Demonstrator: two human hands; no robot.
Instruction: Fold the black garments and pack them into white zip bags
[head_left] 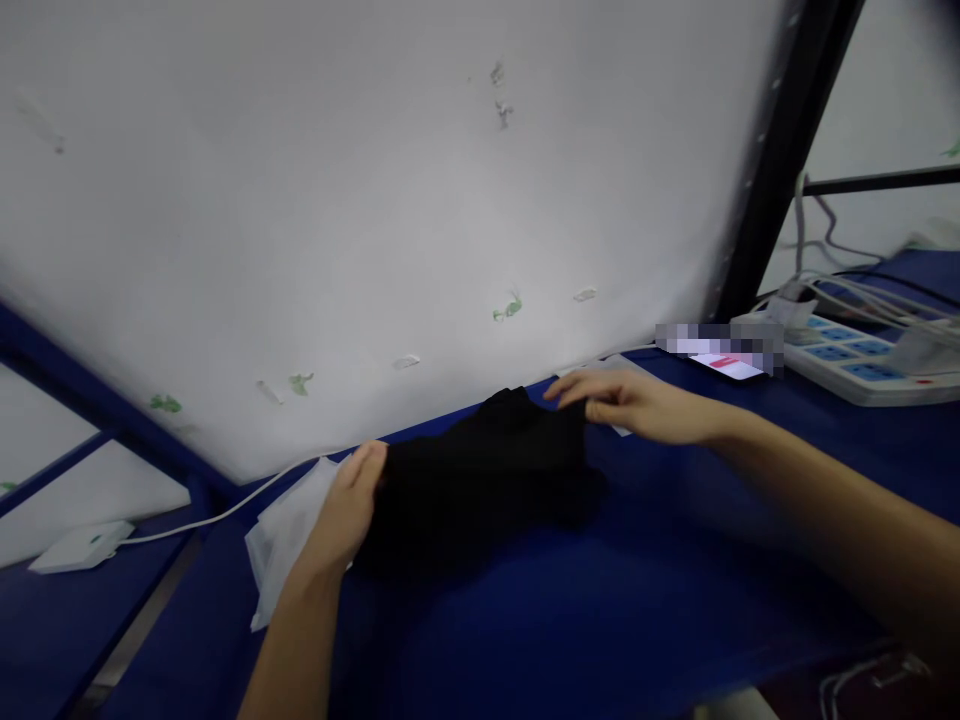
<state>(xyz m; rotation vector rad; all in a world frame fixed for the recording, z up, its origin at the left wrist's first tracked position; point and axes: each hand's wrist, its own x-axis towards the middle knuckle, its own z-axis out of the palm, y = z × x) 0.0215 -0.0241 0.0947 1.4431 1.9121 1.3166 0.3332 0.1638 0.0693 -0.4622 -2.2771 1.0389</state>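
Observation:
A piece of black cloth (487, 480), perhaps a garment, stretches between my two hands above the blue surface (600, 610). Its folds are too dark to make out its kind. At its left end my left hand (352, 505) is closed on the edge, thumb on top and the other fingers mostly hidden. My right hand (630, 400) pinches the upper right corner between thumb and fingers. Behind my left hand and wrist lie white, partly see-through sheets or bags (289, 520). Another pale sheet (626, 367) shows behind my right hand.
A white power strip (862, 365) with cables stands at the right, beside a lit phone (727, 358). A white cable (225, 513) runs along the wall to a white box (82, 548) at the left. The white wall (360, 220) closes off the back.

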